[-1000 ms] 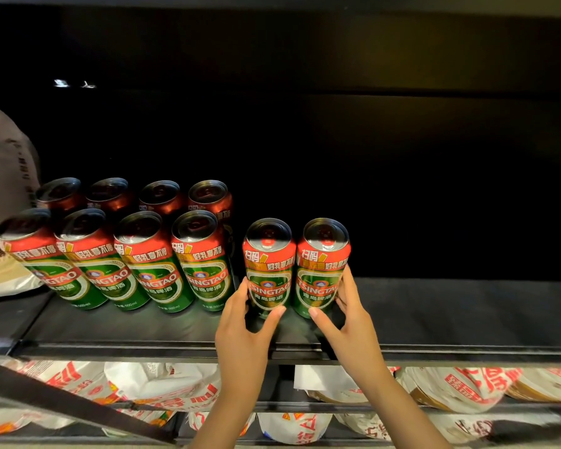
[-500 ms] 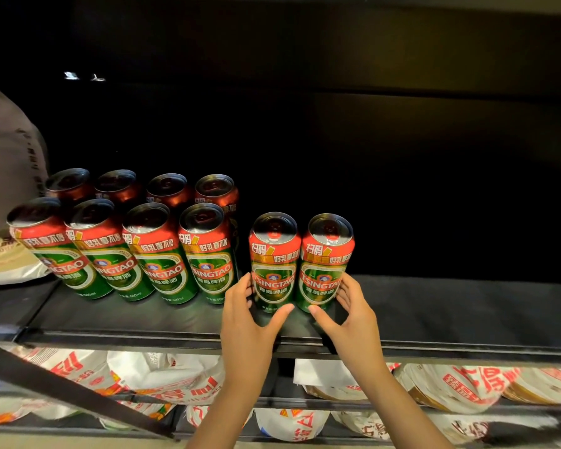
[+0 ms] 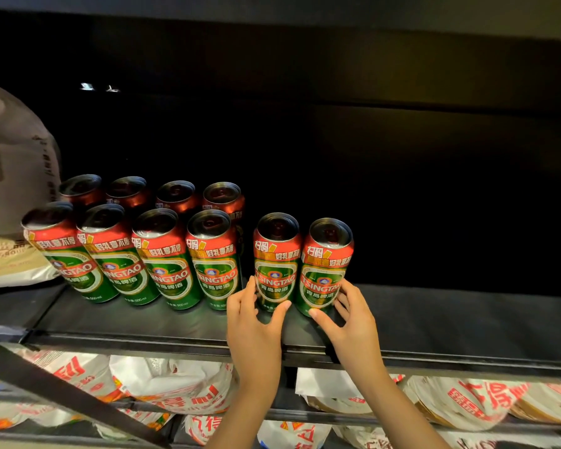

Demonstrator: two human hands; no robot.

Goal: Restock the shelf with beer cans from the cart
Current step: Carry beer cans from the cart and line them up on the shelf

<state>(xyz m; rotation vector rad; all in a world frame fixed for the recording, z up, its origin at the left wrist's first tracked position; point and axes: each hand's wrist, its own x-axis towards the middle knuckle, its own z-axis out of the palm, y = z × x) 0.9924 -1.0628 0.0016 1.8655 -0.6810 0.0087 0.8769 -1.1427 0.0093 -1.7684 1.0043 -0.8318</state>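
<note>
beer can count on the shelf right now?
10 beer cans: four in a back row, four in front of them, and two to their right, one at each hand. More may hide behind.

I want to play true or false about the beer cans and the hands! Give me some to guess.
1. Each hand holds one red-and-green beer can: left hand on the left held can, right hand on the right held can. True.
2. The held cans lie on their sides. False: they stand upright on the dark metal shelf.
3. Eight more cans stand to the left. True.
4. The shelf below holds bottles. False: printed white bags.
</note>
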